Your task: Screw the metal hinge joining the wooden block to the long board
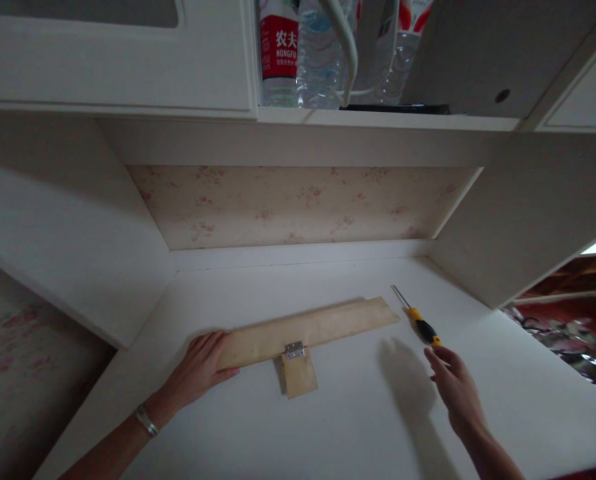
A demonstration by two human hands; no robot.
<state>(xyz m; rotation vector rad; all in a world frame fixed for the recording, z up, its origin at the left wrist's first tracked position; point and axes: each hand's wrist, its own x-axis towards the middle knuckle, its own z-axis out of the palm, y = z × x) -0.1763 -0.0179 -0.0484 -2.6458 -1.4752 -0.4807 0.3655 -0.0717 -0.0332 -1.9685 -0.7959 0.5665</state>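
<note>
A long, flat wooden board (323,325) lies slantwise on the white desktop. My left hand (205,360) is closed around its left end, thumb along the near edge and fingers over the top. A small metal hinge (294,350) joins the board's near edge to a short wooden block (301,377) that points toward me. On the right, my right hand (451,380) pinches the handle end of a yellow-and-black screwdriver (425,327). Its metal shaft points away from me, up and to the left, near the board's right end but apart from it.
The white desktop (258,440) is bounded by side panels on the left (78,220) and right (503,213). Above hangs a shelf (393,119) with several plastic bottles (321,60) and a white cable (345,47). Floral wallpaper (303,207) shows at the back.
</note>
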